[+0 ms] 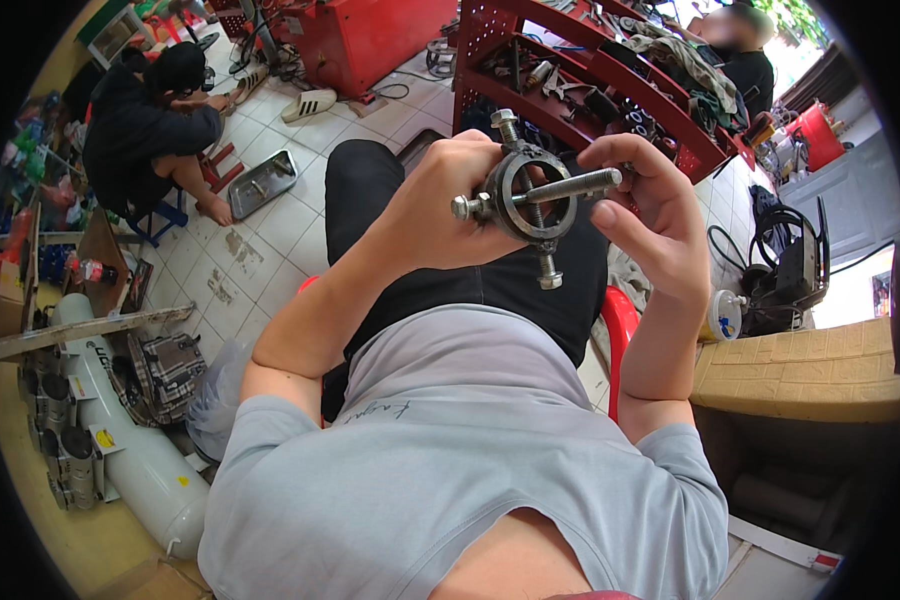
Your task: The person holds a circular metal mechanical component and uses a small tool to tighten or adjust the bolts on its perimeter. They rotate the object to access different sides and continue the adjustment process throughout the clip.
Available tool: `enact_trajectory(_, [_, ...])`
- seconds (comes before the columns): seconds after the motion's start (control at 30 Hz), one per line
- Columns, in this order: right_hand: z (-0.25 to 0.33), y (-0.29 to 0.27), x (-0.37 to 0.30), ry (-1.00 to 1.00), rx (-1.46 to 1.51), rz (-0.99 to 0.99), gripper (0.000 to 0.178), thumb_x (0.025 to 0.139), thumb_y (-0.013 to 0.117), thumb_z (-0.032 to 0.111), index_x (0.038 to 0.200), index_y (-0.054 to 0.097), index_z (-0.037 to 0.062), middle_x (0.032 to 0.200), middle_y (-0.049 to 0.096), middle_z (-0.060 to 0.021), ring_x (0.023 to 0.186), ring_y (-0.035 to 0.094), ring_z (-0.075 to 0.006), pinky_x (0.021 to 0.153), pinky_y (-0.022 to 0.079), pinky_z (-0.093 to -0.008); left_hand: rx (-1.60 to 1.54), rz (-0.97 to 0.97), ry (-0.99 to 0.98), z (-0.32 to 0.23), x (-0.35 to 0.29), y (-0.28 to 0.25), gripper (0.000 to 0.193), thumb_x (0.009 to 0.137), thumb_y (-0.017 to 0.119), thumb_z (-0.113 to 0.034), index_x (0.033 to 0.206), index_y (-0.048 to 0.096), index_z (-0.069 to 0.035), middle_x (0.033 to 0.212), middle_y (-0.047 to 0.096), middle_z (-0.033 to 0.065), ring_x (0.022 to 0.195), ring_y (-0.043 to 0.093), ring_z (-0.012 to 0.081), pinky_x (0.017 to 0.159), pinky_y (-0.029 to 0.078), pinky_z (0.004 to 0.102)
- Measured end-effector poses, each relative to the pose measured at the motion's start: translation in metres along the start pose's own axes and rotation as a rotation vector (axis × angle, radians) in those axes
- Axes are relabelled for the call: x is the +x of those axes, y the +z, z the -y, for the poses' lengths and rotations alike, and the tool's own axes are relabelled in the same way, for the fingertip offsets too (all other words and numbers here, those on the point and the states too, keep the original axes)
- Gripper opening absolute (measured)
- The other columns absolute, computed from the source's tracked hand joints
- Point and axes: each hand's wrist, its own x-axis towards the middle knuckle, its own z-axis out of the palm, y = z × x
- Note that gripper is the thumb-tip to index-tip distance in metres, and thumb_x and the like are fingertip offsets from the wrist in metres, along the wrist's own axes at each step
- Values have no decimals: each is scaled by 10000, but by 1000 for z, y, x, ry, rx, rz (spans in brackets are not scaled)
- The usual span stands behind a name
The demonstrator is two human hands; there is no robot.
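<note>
My left hand (438,203) is closed around a dark metal ring (507,212) and holds it up above my lap. Hex-head bolts stick out of the ring's outside at the top, left and bottom. A long threaded rod (575,186) slants across the ring's opening and points to the right. Around the rod's free end, my right hand (660,215) has its thumb and forefinger apart; whether another finger touches the tip is hard to make out. The fingers of my left hand are partly hidden behind the ring.
A red tool cart (580,95) with loose tools stands ahead. At the far left a person (150,130) sits on a low stool beside a metal tray (263,186). A white cylinder tank (135,440) lies to my left; a yellow padded bench (800,375) is at right, near black cables (770,235).
</note>
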Motion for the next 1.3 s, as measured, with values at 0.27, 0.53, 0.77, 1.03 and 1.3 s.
enact_trajectory(0.27, [-4,-2,-1,48,19,37,221,910,686,210,992,665,5,827,554,18,704,408,-75,665,356,-231,15,-5,37,6,0,-1,286,650,812,-196,880,718,-55,745,667,99,654,599,288,700,463,341])
enact_trajectory(0.53, [-3,0,-1,92,13,16,194,893,699,177,992,662,15,829,542,29,703,373,-74,659,341,-228,-28,-29,29,2,0,1,282,652,812,-199,876,716,-57,743,667,96,653,600,286,689,460,346])
enact_trajectory(0.77, [9,0,1,47,-37,20,237,940,668,233,958,669,-3,845,586,13,771,484,-72,687,382,-235,-21,-20,4,5,-1,0,281,652,812,-200,874,715,-58,744,670,93,655,596,288,707,462,344])
enact_trajectory(1.03, [0,0,-1,126,90,25,227,946,662,193,1032,636,-16,854,553,34,789,458,-51,697,378,-206,-41,-37,-3,1,0,0,266,649,814,-190,858,715,-59,743,670,94,654,589,283,712,463,340])
enact_trajectory(1.3, [-3,0,2,-44,25,9,176,924,673,154,1019,645,9,843,511,41,722,340,-51,647,324,-213,-37,-50,25,7,-1,1,252,650,808,-193,844,714,-63,736,667,92,634,575,275,691,454,344])
